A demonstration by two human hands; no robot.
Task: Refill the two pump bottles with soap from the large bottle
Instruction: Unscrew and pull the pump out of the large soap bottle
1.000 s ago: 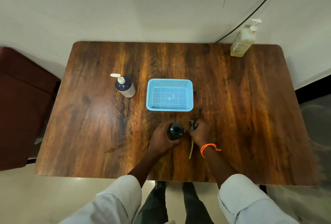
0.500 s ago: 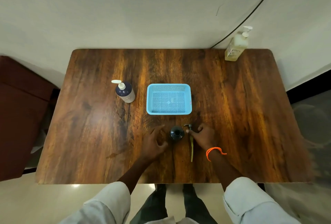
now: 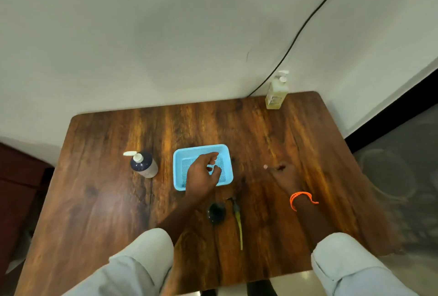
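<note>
Left hand point(image 3: 204, 175) hovers over blue basket point(image 3: 225, 153) at frame centre, fingers loosely curled, holding nothing. Right hand point(image 3: 283, 175) right of centre, blurred (grip: cannot tell). Opened dark bottle point(image 3: 216, 212) lower centre, removed pump point(image 3: 237, 220) lying just beside it. Dark pump bottle point(image 3: 144, 165) left of basket; large bottle point(image 3: 276, 92) upper right.

Bare table point(image 3: 296, 144) lies open between basket point(image 3: 226, 153) and large bottle point(image 3: 276, 93).

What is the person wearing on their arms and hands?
Both arms have light grey sleeves, rolled up above the forearms. The right hand has an orange thread band looped round its wrist. The left hand wears nothing: no gloves, rings or watch show on either hand.
</note>
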